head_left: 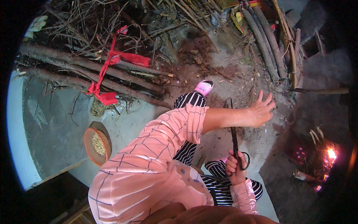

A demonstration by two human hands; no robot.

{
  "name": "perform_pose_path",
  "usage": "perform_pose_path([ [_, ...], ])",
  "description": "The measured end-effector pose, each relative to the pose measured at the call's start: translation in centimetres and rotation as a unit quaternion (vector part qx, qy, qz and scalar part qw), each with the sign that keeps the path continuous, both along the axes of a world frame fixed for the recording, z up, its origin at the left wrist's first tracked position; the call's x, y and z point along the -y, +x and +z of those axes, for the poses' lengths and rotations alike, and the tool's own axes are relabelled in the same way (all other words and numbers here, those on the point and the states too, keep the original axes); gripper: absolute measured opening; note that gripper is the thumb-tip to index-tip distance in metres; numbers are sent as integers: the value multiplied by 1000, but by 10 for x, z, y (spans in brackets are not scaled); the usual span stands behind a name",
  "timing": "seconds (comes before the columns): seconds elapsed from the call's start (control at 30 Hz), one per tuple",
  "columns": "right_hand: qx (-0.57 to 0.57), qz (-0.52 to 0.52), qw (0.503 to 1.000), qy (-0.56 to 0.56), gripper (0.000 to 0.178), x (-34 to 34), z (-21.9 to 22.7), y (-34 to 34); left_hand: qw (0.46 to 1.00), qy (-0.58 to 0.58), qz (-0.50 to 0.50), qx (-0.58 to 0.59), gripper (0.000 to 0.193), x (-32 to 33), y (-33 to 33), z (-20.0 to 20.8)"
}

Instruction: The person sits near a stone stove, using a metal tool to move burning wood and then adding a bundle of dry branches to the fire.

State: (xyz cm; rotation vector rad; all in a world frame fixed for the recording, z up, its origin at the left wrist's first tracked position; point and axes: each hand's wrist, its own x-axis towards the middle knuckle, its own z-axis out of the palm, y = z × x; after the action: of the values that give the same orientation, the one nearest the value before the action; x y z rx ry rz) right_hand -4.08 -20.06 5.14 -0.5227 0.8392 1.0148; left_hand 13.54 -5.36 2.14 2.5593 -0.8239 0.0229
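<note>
My left arm in its rolled pink checked sleeve reaches across to the right. At its end my left hand [259,112] is open, fingers spread above the dirt floor, with nothing in it. Below it, close to my knees, my right hand [236,170] is closed round the looped handle of long dark metal fire tongs [234,140]. The tongs point away from me, and my left forearm hides part of their length. To the right of both hands a small fire [330,154] burns among sticks, apart from the tongs.
Thick branches [138,80] tied with red cloth [100,80] lie at the left, below a heap of twigs [89,26]. An orange basket [97,145] with pale kernels or beans stands at the left. More logs [264,44] lie at the far right, and a burnt log [305,176] lies by the fire.
</note>
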Motion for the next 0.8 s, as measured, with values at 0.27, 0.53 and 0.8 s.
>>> perform_pose_path([
  [0.27, -41, -59, 995, 69, 33, -6, 1, 3, 1000, -18, 3, -18, 43, -1, -9, 7],
  [0.53, 46, 49, 995, -75, 33, -5, -10, -4, 999, -2, -38, -38, 43, 0, -19, 13],
  [0.8, 465, 394, 690, -390, 27, -11, -28, -5, 998, -43, -37, 4, 38, -11, -20, 23],
])
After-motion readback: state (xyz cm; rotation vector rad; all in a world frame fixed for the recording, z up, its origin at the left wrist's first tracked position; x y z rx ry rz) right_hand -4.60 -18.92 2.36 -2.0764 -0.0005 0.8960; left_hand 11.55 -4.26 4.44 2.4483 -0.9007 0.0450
